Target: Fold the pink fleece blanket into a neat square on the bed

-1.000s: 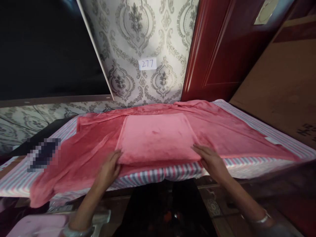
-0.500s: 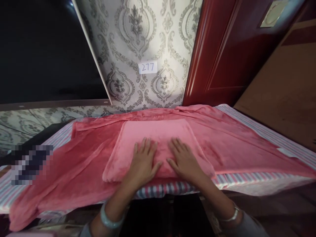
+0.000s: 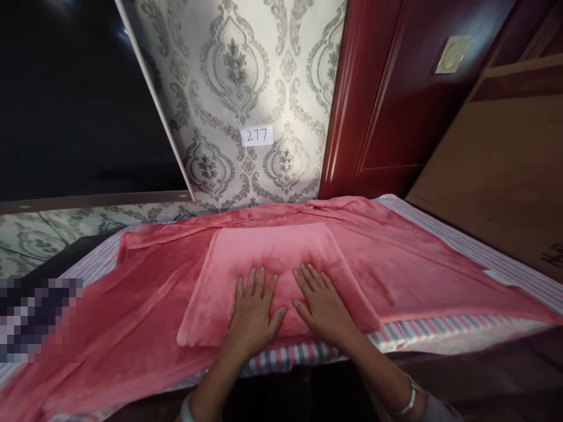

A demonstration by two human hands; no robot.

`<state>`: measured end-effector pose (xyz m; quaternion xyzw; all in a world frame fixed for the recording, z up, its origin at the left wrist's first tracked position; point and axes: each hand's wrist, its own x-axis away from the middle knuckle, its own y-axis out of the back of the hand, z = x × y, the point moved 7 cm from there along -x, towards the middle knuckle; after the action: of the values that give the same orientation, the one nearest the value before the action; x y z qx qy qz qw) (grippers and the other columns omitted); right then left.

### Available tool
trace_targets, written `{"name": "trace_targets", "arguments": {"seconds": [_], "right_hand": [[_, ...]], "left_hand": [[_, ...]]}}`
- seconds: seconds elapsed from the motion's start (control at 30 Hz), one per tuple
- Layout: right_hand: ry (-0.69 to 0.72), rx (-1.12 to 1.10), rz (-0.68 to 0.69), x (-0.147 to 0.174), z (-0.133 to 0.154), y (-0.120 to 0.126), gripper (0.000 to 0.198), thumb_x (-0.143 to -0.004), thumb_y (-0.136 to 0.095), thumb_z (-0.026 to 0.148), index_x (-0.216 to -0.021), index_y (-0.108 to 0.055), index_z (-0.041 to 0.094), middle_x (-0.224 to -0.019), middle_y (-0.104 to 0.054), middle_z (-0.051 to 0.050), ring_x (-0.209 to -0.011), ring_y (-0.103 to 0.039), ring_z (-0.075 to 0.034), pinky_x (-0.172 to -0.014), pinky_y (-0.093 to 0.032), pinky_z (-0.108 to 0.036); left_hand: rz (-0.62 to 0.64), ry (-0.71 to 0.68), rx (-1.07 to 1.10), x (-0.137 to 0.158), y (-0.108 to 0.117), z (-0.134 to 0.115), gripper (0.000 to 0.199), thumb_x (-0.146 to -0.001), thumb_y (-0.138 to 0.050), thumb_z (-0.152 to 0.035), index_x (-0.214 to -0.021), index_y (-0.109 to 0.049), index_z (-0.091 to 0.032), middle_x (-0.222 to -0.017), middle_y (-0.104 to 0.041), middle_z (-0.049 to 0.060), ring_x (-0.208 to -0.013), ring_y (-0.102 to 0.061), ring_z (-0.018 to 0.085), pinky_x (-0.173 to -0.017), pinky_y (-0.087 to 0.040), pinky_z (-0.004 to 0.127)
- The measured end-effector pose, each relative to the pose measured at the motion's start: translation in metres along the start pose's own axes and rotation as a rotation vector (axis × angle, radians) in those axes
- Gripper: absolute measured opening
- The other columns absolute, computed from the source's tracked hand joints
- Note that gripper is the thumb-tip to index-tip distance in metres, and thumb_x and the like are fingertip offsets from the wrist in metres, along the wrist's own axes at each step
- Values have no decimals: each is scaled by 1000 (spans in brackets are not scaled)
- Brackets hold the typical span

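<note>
A pink plush cushion (image 3: 268, 243), roughly square with a raised seam along its sides, lies flat on a spread pink plush blanket (image 3: 149, 275). My left hand (image 3: 254, 310) rests palm down on the cushion's near left half, fingers spread and thumb pointing inward. On the near right half lies my right hand (image 3: 323, 302), also flat, with its fingers apart. The two thumbs are close but not touching. Darker brushed patches show in the pile around and beyond my fingertips. Neither hand grasps anything.
Under the blanket is a striped sheet (image 3: 417, 331), showing along the near edge and right side. A dark television screen (image 3: 83, 105) stands at the left. Behind are patterned wallpaper with a paper label (image 3: 257, 135), a red door (image 3: 373, 88) and a large cardboard panel (image 3: 497, 152).
My view has tilted and shifted a little. Both hands have slid slightly toward me over the cushion, staying flat, and the darker brushed patches in its pile are larger.
</note>
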<state>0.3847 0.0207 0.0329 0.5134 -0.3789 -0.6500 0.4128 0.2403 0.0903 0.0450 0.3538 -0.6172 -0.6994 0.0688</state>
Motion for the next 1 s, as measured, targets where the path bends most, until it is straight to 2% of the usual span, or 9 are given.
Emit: {"name": "trace_targets", "arguments": {"seconds": [0.13,0.27,0.37,0.5,0.57,0.67,0.8,1.0], "right_hand": [[35,-78,89,-7,-10,0,63,-100,-38,49,-153,-42,15,-158,-37,-15,-147,-34,-30,-117,-33,-52],[-17,-89,5,-43,-30,27,65,-102,-32,51,-154,-40,13,-158,-38,-16,-148,-33,-30,-118,-31,-51],[-139,-61,48,-90,-46,50,64,-102,-32,48,-152,-41,8,-157,-39,-18,-147,-34,-30,-118,-30,-46],[-309,-30,61,-143,-60,65,57,-103,-29,37,-151,-41,7,-157,-40,-18,-145,-36,-29,-116,-30,-42],[-359,-14,44,-151,-64,58,57,-103,-28,35,-152,-39,7,-158,-37,-19,-146,-34,-32,-115,-30,-47],[-396,20,43,-141,-69,28,55,-103,-30,38,-148,-46,10,-156,-41,-20,-145,-34,-35,-114,-28,-52],[-370,83,26,-124,-76,-4,53,-104,-32,41,-145,-49,11,-153,-45,-18,-143,-34,-32,-116,-24,-50],[-358,112,1,-124,-81,-8,53,-104,-31,42,-144,-50,13,-151,-47,-18,-141,-38,-32,-113,-27,-50]], "left_hand": [[38,5,35,2,1,2,63,-96,-47,-51,-153,-41,-25,-162,-34,14,-151,-25,37,-119,-22,64],[193,-35,163,-8,9,18,63,-97,-44,-56,-154,-40,-29,-161,-36,11,-150,-30,33,-118,-29,59],[277,-17,242,-42,29,45,58,-101,-37,-51,-154,-39,-28,-160,-39,10,-148,-35,27,-118,-32,52],[272,201,110,-103,51,97,55,-100,-39,-43,-151,-44,-22,-159,-41,12,-149,-33,28,-121,-25,52],[266,316,45,-118,47,117,54,-100,-40,-42,-150,-45,-23,-158,-43,13,-149,-32,31,-121,-24,55],[277,432,-40,-115,23,133,56,-100,-36,-46,-150,-45,-23,-159,-40,14,-150,-29,35,-118,-26,61],[263,450,-91,-98,-7,137,59,-101,-28,-48,-152,-41,-21,-162,-34,15,-151,-25,35,-116,-27,63],[259,465,-61,-98,-13,144,60,-101,-29,-50,-152,-40,-19,-162,-34,15,-150,-28,34,-118,-26,60]]}}
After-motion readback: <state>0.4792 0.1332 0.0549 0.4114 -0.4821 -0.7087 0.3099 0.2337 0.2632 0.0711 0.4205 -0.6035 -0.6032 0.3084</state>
